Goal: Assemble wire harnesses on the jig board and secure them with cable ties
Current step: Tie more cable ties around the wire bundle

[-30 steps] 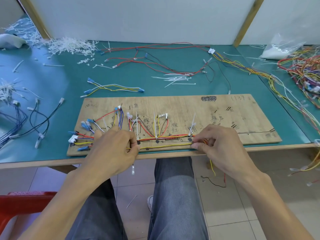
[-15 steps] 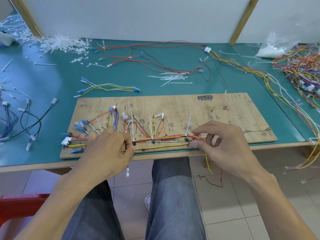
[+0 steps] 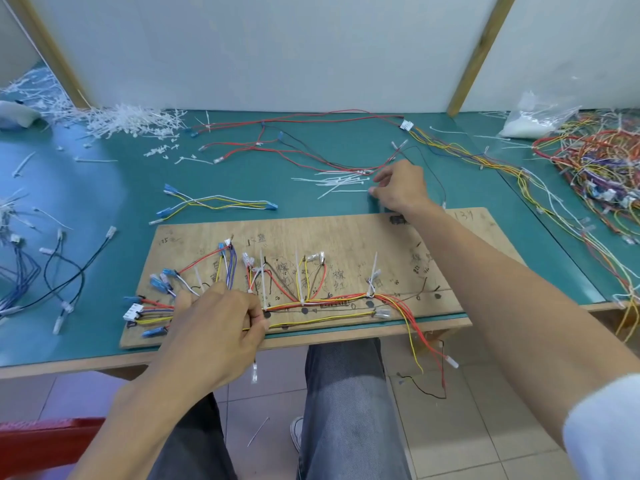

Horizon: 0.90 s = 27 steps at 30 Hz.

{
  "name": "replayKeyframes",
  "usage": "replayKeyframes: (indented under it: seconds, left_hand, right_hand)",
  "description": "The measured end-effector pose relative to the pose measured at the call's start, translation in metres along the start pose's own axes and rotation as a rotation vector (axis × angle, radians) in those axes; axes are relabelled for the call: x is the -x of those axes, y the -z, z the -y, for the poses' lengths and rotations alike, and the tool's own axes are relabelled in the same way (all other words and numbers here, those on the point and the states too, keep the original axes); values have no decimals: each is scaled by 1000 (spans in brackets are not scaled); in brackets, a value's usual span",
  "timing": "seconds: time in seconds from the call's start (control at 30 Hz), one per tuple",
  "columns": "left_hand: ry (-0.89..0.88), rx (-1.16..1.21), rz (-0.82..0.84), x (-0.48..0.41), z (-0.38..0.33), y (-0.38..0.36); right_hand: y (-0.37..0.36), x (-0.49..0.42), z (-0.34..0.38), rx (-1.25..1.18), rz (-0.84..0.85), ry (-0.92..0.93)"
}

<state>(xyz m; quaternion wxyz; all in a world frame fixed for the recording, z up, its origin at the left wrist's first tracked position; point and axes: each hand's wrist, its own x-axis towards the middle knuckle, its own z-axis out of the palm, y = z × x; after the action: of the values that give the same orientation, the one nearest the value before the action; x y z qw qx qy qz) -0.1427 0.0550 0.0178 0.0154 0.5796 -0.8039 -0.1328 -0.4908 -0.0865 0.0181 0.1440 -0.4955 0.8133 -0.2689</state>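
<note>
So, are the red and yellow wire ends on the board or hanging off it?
Hanging off: the red and yellow wire ends pass the jig board's front edge and dangle over the floor.

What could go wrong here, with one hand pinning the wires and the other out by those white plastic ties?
Only the left hand pinches the red and yellow wire bundle on the wooden jig board; if it slips, wires may stray off their marked route. The bundle's loose ends hang past the green table edge and could catch, tugging it askew. The right hand, near the overlapping loose white cable ties, might drag up several.
</note>
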Motion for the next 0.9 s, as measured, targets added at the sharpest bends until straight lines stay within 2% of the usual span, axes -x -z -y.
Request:
replayKeyframes:
  seconds: [0.17, 0.33, 0.53, 0.67, 0.9]
  left_hand:
    - [-2, 7, 1, 0, 0, -1]
    - [-5, 0, 9, -1, 0, -1]
    - [-11, 1, 11, 1, 0, -2]
    - [-29, 35, -8, 1, 2, -3]
    - [-97, 79, -74, 13, 5, -4]
  right_hand:
    - [-11, -13, -10, 102, -58, 15]
    - [0, 1, -10, 138, -10, 81]
    - [55, 70, 16, 42, -34, 491]
    - [80, 134, 33, 96, -26, 763]
    - [58, 201, 40, 346, 123, 870]
